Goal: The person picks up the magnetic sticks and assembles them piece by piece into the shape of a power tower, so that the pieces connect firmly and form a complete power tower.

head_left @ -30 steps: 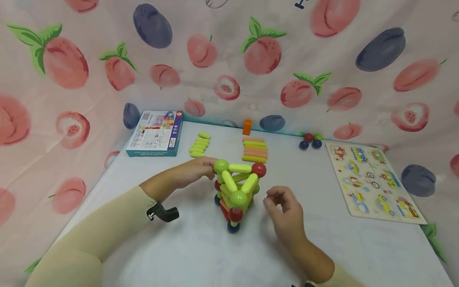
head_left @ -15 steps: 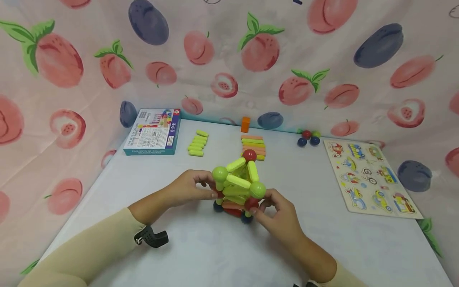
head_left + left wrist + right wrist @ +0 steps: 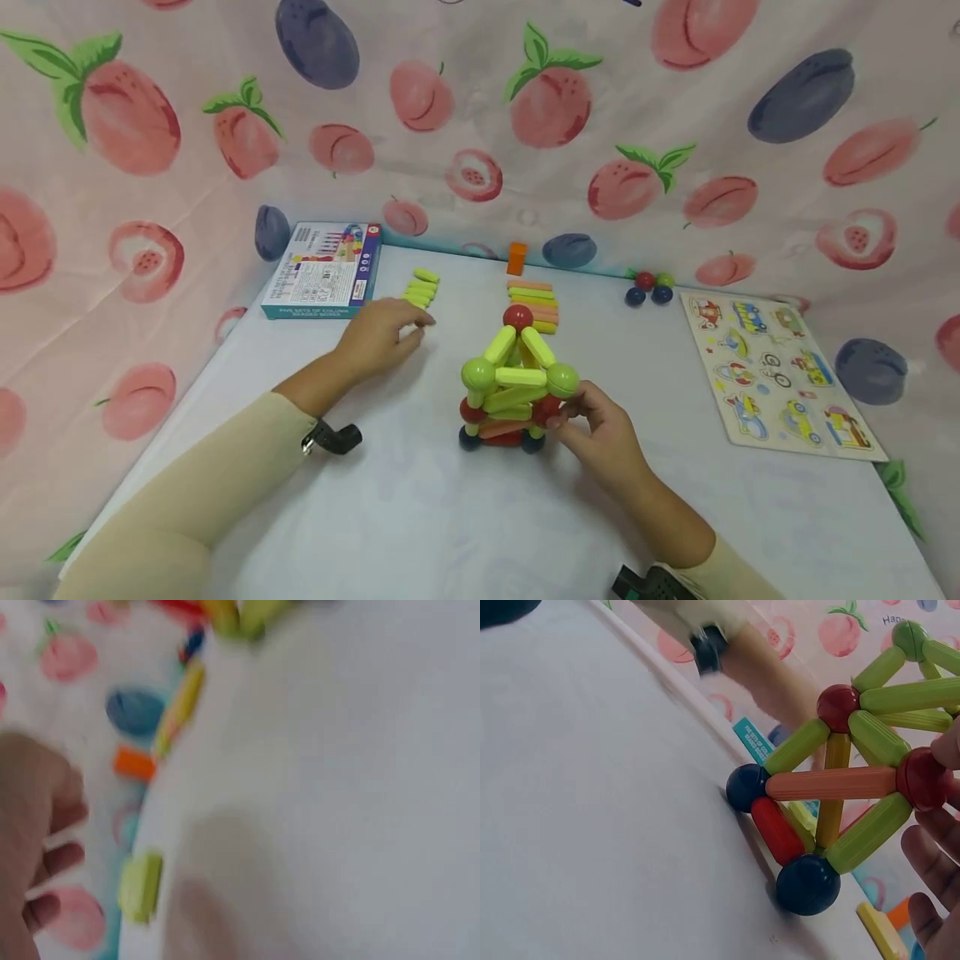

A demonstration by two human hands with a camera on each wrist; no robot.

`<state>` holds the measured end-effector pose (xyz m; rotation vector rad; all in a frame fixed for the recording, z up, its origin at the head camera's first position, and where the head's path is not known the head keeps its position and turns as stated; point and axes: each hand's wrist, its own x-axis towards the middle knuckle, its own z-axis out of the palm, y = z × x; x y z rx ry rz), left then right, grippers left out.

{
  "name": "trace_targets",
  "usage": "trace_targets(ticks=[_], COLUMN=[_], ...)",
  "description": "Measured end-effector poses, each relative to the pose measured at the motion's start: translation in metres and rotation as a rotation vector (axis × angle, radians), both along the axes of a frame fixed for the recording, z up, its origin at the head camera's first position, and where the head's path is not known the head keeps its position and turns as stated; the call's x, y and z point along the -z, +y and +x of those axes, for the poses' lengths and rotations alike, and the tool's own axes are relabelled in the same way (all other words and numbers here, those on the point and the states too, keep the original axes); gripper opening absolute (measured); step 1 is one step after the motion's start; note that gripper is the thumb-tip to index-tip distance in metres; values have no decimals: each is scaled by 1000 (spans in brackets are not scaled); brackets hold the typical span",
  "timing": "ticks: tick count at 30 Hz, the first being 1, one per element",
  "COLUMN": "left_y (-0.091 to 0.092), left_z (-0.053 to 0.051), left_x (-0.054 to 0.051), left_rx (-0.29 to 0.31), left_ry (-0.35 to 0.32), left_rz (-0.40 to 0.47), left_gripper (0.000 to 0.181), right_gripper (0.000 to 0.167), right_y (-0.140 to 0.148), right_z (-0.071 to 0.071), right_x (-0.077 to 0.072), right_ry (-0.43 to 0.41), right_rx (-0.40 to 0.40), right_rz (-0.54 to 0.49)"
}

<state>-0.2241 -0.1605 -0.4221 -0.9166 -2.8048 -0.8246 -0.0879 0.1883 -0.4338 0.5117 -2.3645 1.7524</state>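
Observation:
A tower of coloured balls and rods point(image 3: 521, 377) stands on the white table, with dark blue balls at its base, red and green balls higher up and a red ball on top. My right hand point(image 3: 606, 435) holds it at a red ball point(image 3: 922, 778) on its right side; the right wrist view shows thumb and fingers on that ball. Away from the tower, my left hand point(image 3: 381, 340) is over the table with loosely bent fingers and nothing in them. Just beyond its fingertips lie several short yellow-green rods point(image 3: 422, 287), partly hidden by the hand. The left wrist view is blurred.
Behind the left hand lies a printed box point(image 3: 322, 271). Longer orange and yellow rods point(image 3: 534, 292) lie behind the tower, near an orange block point(image 3: 517, 258). Several loose balls point(image 3: 651, 287) sit back right, left of a picture puzzle board point(image 3: 780, 375). A fruit-print cloth point(image 3: 525, 183) hangs behind.
The tower has been turned, so its top red ball now points to the back. My left hand has let go and moved left towards the short rods. My right hand has come onto the tower.

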Motion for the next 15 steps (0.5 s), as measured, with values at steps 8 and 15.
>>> trace_targets(ticks=[8,15], left_y=[-15,8], left_z=[-44,-46], left_x=[22,-7], left_rx=[-124,-32], left_ry=[131,-68], left_rz=[-417,-258], left_gripper=[25,27], right_gripper=[31,31], right_y=[3,3], right_z=[0,-4], right_x=[0,-3], right_ry=[-5,0], right_rx=[-24,-50], right_rz=[29,37])
